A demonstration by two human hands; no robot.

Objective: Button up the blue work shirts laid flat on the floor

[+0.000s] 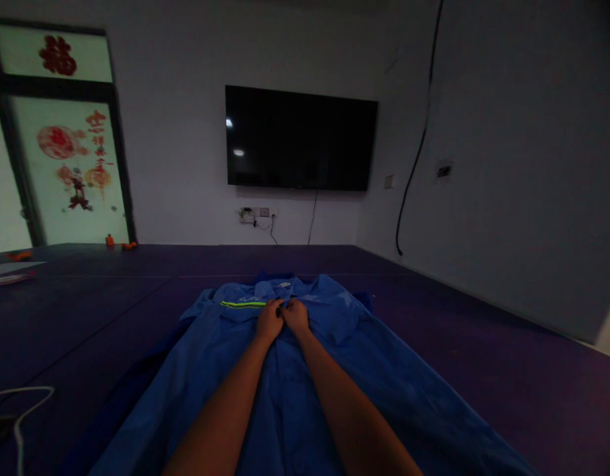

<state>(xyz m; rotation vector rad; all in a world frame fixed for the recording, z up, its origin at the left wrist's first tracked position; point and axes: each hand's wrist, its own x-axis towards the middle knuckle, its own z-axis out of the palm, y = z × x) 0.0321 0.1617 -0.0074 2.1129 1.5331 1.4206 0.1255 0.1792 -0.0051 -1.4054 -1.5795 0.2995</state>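
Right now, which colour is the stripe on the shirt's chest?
The stripe is bright yellow-green, seen best in the head view.

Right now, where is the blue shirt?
The blue shirt is at lower centre in the head view, under the left hand and right hand, below the television.

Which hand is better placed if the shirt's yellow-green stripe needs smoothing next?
Left, I'd say. The left hand is at the stripe's inner end; the right hand sits farther across the shirt, beyond the left. Both are close together, so the edge is small.
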